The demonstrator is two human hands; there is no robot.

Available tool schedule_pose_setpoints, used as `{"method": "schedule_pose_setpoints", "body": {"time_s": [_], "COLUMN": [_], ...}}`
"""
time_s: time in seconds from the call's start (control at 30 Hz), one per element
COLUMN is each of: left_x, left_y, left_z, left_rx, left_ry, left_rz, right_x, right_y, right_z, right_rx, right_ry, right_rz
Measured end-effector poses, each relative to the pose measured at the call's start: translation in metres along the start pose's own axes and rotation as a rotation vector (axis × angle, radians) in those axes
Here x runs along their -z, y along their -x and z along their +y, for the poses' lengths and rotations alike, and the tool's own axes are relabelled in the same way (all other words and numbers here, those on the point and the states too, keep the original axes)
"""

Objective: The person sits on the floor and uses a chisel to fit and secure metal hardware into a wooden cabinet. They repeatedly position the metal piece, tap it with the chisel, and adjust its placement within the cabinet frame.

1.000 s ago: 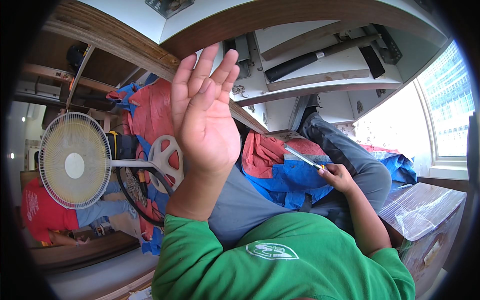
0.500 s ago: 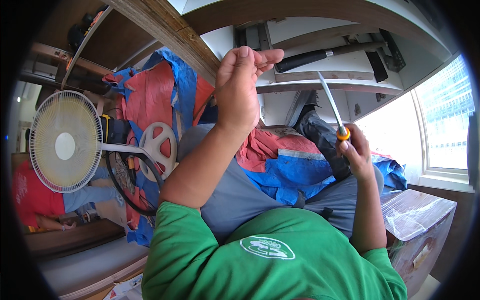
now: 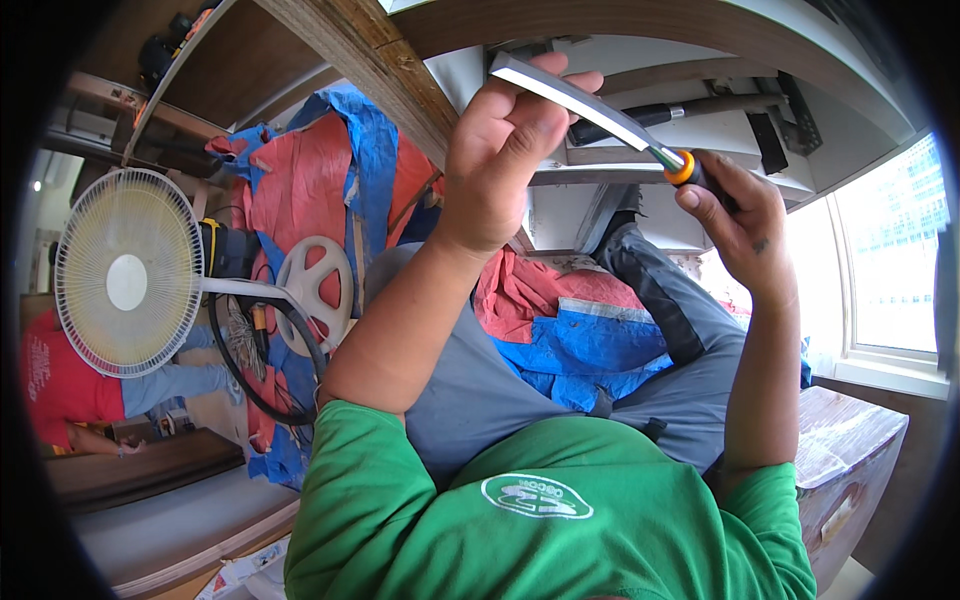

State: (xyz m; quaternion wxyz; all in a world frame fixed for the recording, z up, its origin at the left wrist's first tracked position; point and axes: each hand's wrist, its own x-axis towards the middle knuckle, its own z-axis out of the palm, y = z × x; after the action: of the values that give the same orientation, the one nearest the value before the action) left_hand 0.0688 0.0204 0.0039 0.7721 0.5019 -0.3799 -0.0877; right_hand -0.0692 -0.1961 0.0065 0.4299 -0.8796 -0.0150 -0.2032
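Observation:
My right hand [image 3: 740,215] is wrapped round the black and orange handle [image 3: 684,170] of a chisel, whose flat steel blade [image 3: 570,98] points up and to the left. My left hand [image 3: 500,160] is raised at the blade's tip, fingers apart and curving behind the metal; whether they touch it, I cannot tell. Above and behind both hands is a cabinet [image 3: 640,40] with wood-edged white shelves. A long tool with a black grip [image 3: 640,118] lies on a shelf there, partly hidden by the blade.
Red and blue tarpaulins [image 3: 560,340] lie around my legs. A white standing fan [image 3: 128,282] and a black cable [image 3: 270,400] are at left, with a person in red [image 3: 65,375] behind. A wrapped box [image 3: 850,440] stands right, below a window [image 3: 890,260]. A wooden beam [image 3: 370,70] crosses overhead.
My right hand has risen from beside my right leg, bringing the chisel up to my left hand. My left hand has moved to the right and tilted, fingers now behind the blade.

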Motion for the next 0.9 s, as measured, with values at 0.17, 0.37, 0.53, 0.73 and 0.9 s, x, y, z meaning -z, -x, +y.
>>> {"method": "schedule_pose_setpoints", "body": {"time_s": [0.17,0.37,0.53,0.73,0.9], "left_x": [-0.003,-0.008,-0.010,-0.013,-0.016], "left_y": [-0.004,-0.005,-0.005,-0.007,-0.008], "left_z": [0.005,0.005,0.005,0.004,0.004], "left_rx": [-0.024,-0.041,-0.022,-0.051,-0.056], "left_ry": [-0.105,-0.098,-0.104,-0.120,-0.124], "left_rz": [0.038,0.026,0.011,0.024,0.035], "right_x": [-0.005,-0.006,-0.001,0.002,0.007], "right_y": [-0.016,-0.019,-0.018,-0.020,-0.021], "right_z": [0.000,0.002,0.002,0.002,0.000], "right_rx": [0.094,0.114,0.080,0.065,0.055], "right_ry": [0.049,0.038,0.052,0.067,0.098], "right_rz": [0.022,0.021,-0.007,-0.004,-0.012]}}
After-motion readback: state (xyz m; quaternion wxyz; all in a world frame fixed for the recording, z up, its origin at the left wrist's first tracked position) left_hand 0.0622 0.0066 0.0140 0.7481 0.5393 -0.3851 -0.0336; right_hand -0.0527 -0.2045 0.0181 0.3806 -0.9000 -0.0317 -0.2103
